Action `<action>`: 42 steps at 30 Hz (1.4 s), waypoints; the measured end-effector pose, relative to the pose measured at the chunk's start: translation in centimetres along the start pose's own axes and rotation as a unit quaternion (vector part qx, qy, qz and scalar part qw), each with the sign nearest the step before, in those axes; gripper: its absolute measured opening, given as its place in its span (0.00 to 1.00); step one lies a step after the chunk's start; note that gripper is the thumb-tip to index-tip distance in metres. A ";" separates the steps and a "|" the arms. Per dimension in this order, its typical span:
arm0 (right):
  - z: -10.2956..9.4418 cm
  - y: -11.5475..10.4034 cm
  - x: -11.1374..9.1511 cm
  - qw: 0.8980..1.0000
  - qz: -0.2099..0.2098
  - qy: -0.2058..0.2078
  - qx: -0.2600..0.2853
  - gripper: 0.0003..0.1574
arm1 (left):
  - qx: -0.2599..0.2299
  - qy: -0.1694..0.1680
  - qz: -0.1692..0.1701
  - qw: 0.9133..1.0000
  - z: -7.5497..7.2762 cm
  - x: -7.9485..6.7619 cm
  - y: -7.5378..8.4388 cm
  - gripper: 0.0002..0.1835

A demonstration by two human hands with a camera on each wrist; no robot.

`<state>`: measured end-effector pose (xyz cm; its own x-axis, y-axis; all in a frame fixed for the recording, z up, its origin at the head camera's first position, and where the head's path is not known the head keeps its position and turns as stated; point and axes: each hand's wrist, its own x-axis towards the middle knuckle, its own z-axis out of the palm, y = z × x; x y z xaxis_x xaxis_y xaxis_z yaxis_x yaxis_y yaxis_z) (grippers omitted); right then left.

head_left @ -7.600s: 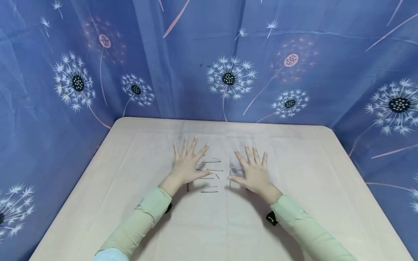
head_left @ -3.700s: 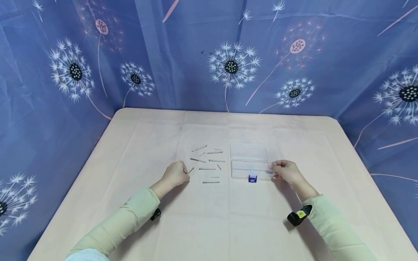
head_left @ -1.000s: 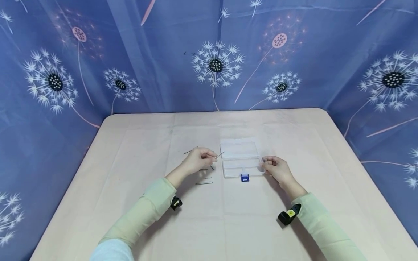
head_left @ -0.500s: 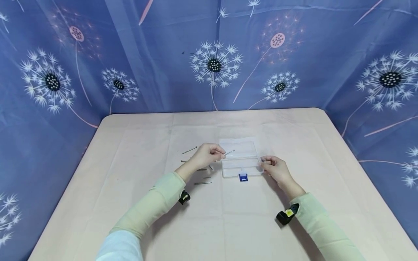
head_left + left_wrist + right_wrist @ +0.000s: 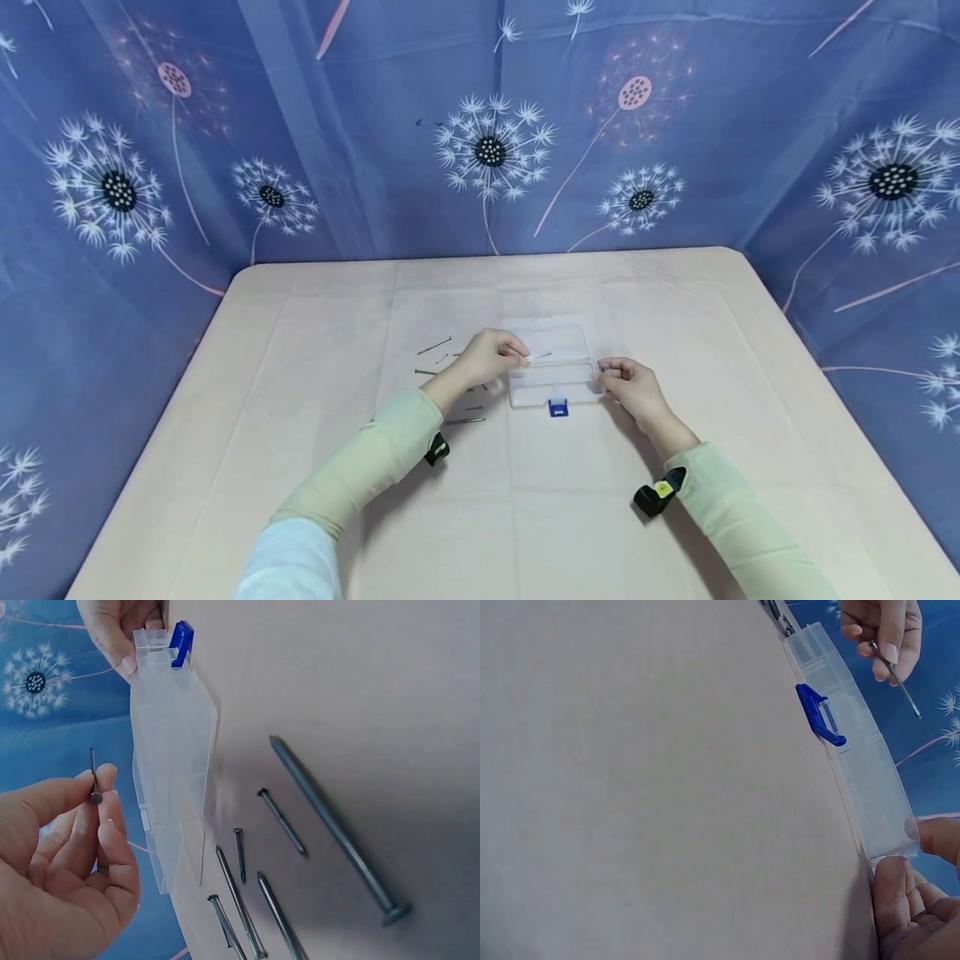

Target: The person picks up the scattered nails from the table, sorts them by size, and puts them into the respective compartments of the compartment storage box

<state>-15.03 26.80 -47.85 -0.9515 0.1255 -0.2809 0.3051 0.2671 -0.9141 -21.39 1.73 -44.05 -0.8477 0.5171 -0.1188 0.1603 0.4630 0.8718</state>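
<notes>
My left hand (image 5: 491,357) pinches a steel nail (image 5: 900,686) between thumb and fingertips, over the hinge side of a clear plastic box (image 5: 528,403). The nail's flat head faces the camera in the left wrist view. The box lies with its lid (image 5: 551,337) folded back, and a blue latch (image 5: 558,408) hangs at its near side. My right hand (image 5: 637,392) grips the box's right end, thumb on the wall and curled fingers beside it. Left of the box lie several loose nails (image 5: 334,829), long and short, partly hidden behind the left hand in the head view.
A pale cloth covers the table (image 5: 600,533). Blue dandelion-print curtains (image 5: 360,150) rise along its back and both sides. A black wrist camera (image 5: 656,497) sits under the right sleeve, another (image 5: 437,450) under the left.
From flat above the table, my hands have moved: the right took hold of the box's end, the left picked up a nail and carried it right, over the box. The lid now stands folded back.
</notes>
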 end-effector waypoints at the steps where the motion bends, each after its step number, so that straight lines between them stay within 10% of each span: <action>1: 0.0 0.0 0.0 1.000 0.001 -0.001 0.000 0.27 | 0.005 -0.004 -0.004 1.000 0.1 0.1 0.0 0.08; 24: 1.2 0.2 0.1 1.000 -0.001 -0.004 -0.006 0.25 | 0.055 -0.047 -0.009 0.997 0.9 0.6 -0.2 0.10; 42: 0.1 0.3 0.0 1.000 -0.005 0.008 -0.017 0.24 | 0.053 -0.018 0.015 0.998 -1.6 0.2 -0.4 0.11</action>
<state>-14.93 26.78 -48.20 -0.9537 0.1371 -0.2676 0.2974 0.2998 -0.9064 -22.39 0.47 -43.69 -0.8231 0.5569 -0.1114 0.2404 0.5194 0.8200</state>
